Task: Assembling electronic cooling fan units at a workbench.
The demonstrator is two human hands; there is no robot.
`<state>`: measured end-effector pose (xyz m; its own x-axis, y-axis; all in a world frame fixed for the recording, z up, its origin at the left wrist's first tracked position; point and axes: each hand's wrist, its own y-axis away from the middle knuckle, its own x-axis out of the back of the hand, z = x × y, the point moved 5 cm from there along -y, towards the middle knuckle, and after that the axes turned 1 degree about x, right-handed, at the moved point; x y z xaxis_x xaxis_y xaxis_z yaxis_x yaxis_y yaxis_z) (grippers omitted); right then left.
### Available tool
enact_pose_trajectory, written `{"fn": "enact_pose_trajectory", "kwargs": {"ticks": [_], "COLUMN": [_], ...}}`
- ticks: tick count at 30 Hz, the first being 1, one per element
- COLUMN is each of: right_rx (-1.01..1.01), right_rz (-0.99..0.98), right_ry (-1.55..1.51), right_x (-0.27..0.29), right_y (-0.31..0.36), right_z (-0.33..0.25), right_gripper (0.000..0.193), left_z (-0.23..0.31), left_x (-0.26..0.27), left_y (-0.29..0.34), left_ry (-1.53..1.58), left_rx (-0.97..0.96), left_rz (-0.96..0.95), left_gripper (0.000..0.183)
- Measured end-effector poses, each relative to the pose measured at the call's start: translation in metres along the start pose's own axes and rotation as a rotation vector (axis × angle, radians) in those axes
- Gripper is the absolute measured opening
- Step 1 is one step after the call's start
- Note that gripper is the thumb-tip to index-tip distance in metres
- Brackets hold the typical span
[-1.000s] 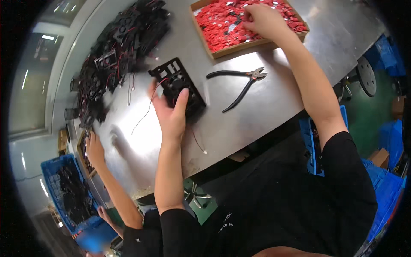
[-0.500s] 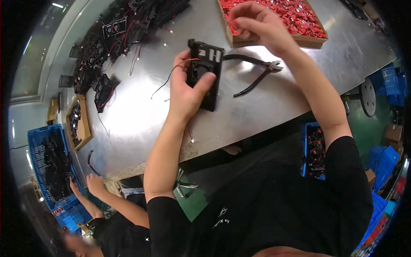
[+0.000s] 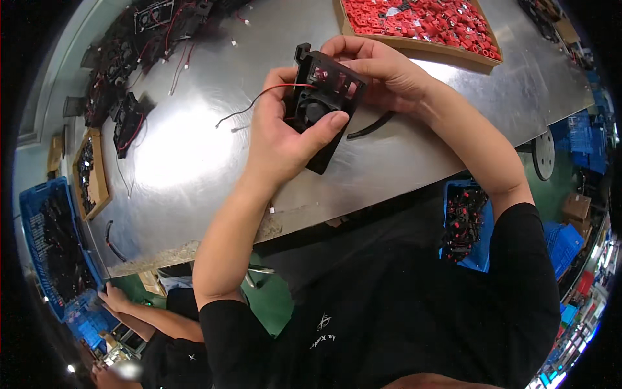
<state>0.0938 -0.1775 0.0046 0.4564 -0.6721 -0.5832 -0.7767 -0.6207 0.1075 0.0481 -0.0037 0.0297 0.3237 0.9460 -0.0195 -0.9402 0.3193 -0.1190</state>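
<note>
My left hand [image 3: 285, 133] grips a black plastic housing [image 3: 324, 139], tilted above the metal table, with its thumb across the front. A small round fan [image 3: 315, 111] sits in the housing, and a red-and-black wire [image 3: 259, 100] trails from it to the left. My right hand [image 3: 389, 74] is at the housing's upper right, its fingers bent behind the edge; whatever they pinch is hidden. Bits of red show through the housing's openings. Below the right hand, one black handle of the cutting pliers [image 3: 372, 127] shows; the rest is covered.
A cardboard tray [image 3: 427, 48] of small red parts stands at the back. More black housings with wires [image 3: 123, 65] are heaped at the far left. A small parts box [image 3: 97, 178] and a blue crate [image 3: 68, 194] lie left, near a co-worker's hands [image 3: 116, 299]. Another blue crate [image 3: 479, 256] is below the table.
My right hand has come down from beside the red parts tray to the housing and now covers most of the pliers. The housing has tilted in my left hand.
</note>
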Motion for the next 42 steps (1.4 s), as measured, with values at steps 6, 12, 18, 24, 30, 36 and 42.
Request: {"fn": "enact_pose_trajectory", "kwargs": {"ticks": [6, 12, 18, 24, 30, 36, 42], "right_rx": [0.119, 0.211, 0.320, 0.370, 0.089, 0.551, 0.600], "right_rz": [0.054, 0.051, 0.096, 0.068, -0.188, -0.292, -0.356], "right_ry": [0.049, 0.013, 0.204, 0.436, 0.956, 1.407, 1.619], "right_x": [-0.008, -0.003, -0.021, -0.012, -0.011, -0.030, -0.048], "right_y": [0.001, 0.003, 0.007, 0.007, 0.012, 0.020, 0.023], "right_z": [0.001, 0.008, -0.001, -0.012, -0.031, -0.031, -0.008], "right_gripper": [0.035, 0.035, 0.036, 0.028, 0.023, 0.073, 0.079], "left_z": [-0.003, -0.007, -0.009, 0.001, 0.000, 0.014, 0.010], "left_x": [-0.003, -0.003, 0.003, 0.004, 0.014, 0.012, 0.019], "left_y": [0.003, 0.001, -0.001, 0.003, 0.002, 0.006, 0.010], "left_ry": [0.078, 0.178, 0.148, 0.238, -0.124, -0.681, -0.630], "left_rx": [0.045, 0.180, 0.169, 0.239, 0.293, 0.372, 0.285], "left_rz": [0.008, -0.034, -0.114, -0.162, -0.334, -0.558, -0.528], "left_gripper": [0.062, 0.062, 0.066, 0.067, 0.059, 0.057, 0.058]}}
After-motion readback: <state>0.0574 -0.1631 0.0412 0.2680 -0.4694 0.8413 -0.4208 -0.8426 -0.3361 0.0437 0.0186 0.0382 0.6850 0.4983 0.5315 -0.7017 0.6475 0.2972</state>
